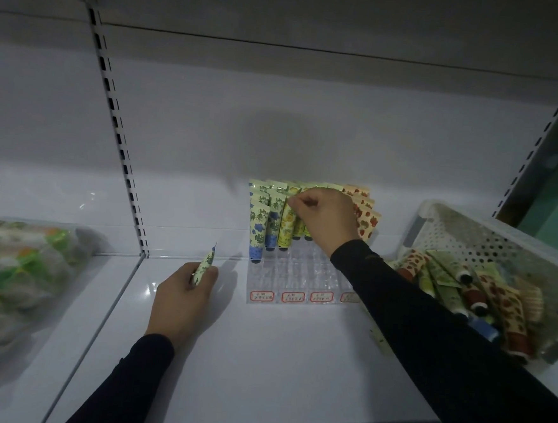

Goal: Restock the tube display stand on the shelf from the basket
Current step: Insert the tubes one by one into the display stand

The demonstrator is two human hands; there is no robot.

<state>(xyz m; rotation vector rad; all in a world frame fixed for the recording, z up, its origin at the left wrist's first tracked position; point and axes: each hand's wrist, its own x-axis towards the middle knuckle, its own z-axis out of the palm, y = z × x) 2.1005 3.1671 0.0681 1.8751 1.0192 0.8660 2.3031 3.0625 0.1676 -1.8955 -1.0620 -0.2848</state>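
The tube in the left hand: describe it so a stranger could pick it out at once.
Start at the white shelf and find the clear display stand at its back. Left of the stand, the left hand grips one blue-flowered tube. Unlike the tubes standing in the stand, it is held tilted above the shelf.

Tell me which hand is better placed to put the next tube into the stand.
Left, probably. The left hand already holds a tube just left of the stand. The right hand is busy, its fingers pinching a tube top in the back rows.
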